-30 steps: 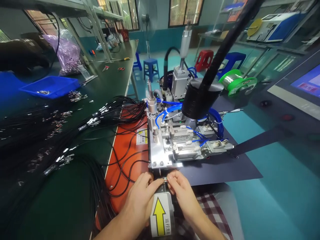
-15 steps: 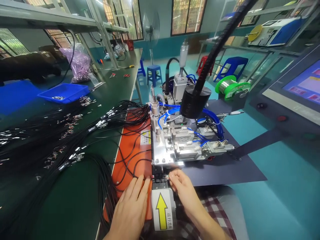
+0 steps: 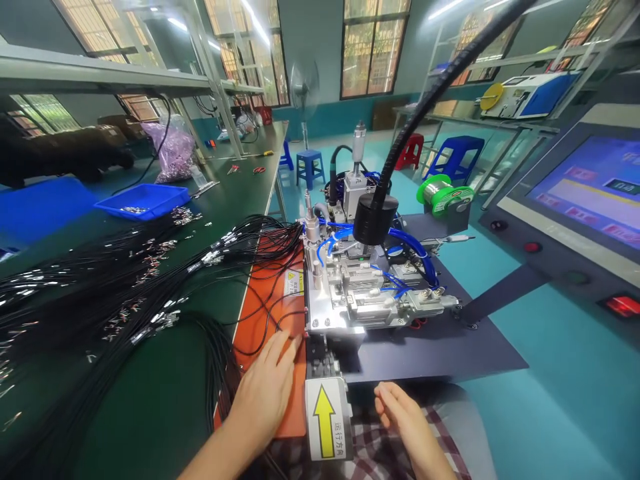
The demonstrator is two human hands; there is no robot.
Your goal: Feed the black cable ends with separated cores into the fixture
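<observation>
My left hand rests over the orange plate, its fingers drawn together at the machine's edge on a black cable. The cable's end is hidden under the fingers. My right hand is above my lap, right of the feed track; its fingers are curled in, and nothing shows between them. The silver machine with blue air hoses stands just ahead of both hands. Nearest me on the track is a white cover with a yellow arrow.
Bundles of black cables with bare ends cover the green bench at left. A blue tray sits farther back. A black flexible arm hangs over the machine. A green solder-wire spool and a screen panel are at right.
My right hand has drawn back from the track, down and to the right. My left hand has shifted slightly forward along the machine's edge. The camera view has tilted up a little.
</observation>
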